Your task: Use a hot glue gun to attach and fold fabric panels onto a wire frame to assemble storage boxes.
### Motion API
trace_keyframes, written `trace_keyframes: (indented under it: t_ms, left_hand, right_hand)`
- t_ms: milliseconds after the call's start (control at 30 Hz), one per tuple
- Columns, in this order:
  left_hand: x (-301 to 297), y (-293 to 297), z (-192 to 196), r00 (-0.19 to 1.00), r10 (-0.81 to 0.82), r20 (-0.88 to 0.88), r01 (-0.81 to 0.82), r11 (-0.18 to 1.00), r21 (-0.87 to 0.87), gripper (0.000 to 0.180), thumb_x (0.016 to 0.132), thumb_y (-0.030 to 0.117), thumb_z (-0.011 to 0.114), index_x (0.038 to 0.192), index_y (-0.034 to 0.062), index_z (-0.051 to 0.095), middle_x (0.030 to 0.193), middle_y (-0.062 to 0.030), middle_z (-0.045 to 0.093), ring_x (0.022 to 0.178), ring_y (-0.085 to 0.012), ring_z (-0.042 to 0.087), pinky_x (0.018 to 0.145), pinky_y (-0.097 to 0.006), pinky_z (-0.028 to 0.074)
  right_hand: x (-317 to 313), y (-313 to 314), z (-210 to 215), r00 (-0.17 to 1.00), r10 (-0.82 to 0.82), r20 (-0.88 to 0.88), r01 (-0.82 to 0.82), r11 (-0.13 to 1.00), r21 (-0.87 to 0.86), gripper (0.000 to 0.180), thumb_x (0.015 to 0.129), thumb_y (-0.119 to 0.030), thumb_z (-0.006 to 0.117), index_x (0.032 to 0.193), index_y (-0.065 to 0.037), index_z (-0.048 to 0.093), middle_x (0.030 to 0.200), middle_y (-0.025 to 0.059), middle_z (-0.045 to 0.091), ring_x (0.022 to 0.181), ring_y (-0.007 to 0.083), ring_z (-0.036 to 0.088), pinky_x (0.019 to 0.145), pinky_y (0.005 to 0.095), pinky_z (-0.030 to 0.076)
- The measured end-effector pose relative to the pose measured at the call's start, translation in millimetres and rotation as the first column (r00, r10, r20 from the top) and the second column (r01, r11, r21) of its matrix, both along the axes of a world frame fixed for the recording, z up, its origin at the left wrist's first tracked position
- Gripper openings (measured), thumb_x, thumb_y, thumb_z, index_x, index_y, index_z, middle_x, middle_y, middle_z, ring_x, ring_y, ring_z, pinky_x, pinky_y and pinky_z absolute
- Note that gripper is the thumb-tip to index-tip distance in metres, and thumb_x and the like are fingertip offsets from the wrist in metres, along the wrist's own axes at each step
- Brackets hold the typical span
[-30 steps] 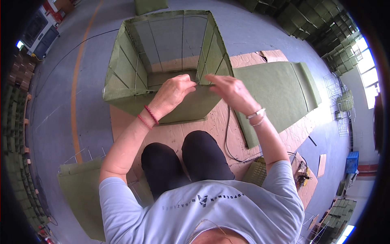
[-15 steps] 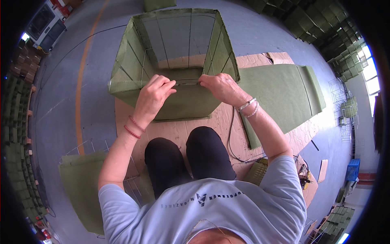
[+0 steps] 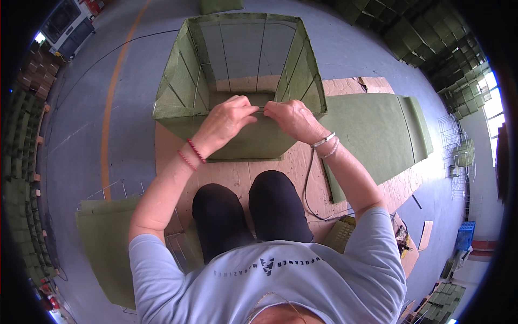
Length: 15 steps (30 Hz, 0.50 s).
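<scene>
In front of my knees stands a large open-topped wire-framed box lined with green fabric. Both hands meet at the middle of its near top rim. My left hand is closed in a pinch at this rim, fingertips pointing right. Close beside it, my right hand pinches the same edge with thumb and forefinger. A short stretch of rim shows between the fingertips. Thin dark wires run along the box's far and side walls. Whether any small fastener is in the fingers is hidden.
Under the box lies a cardboard sheet. A green fabric panel is at right, a dark cable and yellowish basket near my right knee. More green fabric lies left. Stacked green boxes and wire frames stand at right.
My left hand has moved right along the near rim, up close to my right hand. The box sits slightly further right in view. My right hand stays at the rim.
</scene>
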<state>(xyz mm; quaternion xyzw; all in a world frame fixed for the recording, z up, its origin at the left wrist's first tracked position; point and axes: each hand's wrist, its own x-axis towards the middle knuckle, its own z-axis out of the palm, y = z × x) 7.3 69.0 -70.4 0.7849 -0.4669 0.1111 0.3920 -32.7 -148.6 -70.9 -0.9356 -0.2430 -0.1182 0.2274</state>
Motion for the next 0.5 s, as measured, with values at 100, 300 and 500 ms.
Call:
trace_keyframes:
  t_ms: [100,300,500]
  left_hand:
    - [7,-5,-5,0.999,0.033,0.035,-0.036,0.994,0.104,0.011,0.087,0.008,0.065,0.088,-0.0032,0.064,0.08,-0.0142,0.055,0.078,-0.0319,0.058,0.069,-0.042,0.046]
    - [5,5,-5,0.992,0.071,0.105,-0.08,0.993,0.085,0.014,0.087,0.011,0.067,0.091,-0.0017,0.066,0.08,-0.0126,0.059,0.082,-0.0301,0.061,0.071,-0.041,0.048]
    - [4,62,-5,0.968,0.191,0.162,-0.207,0.974,0.089,0.013,0.081,0.006,0.072,0.091,-0.0011,0.066,0.08,-0.0099,0.059,0.079,-0.0263,0.06,0.068,-0.037,0.049]
  right_hand:
    - [3,0,0,1.0,0.023,0.015,-0.023,1.0,-0.01,0.016,0.092,-0.018,0.061,0.088,-0.003,0.062,0.067,0.0188,0.063,0.067,0.0371,0.064,0.061,0.0447,0.051]
    - [-1,-4,6,0.997,0.059,0.049,-0.057,0.998,-0.028,0.022,0.095,-0.024,0.06,0.087,-0.004,0.061,0.063,0.0165,0.061,0.064,0.0356,0.064,0.058,0.0444,0.05]
    - [-3,-12,-2,0.991,0.042,0.126,-0.018,0.983,-0.185,0.025,0.093,-0.024,0.063,0.078,-0.005,0.054,0.057,0.0135,0.057,0.058,0.0333,0.062,0.052,0.0412,0.048]
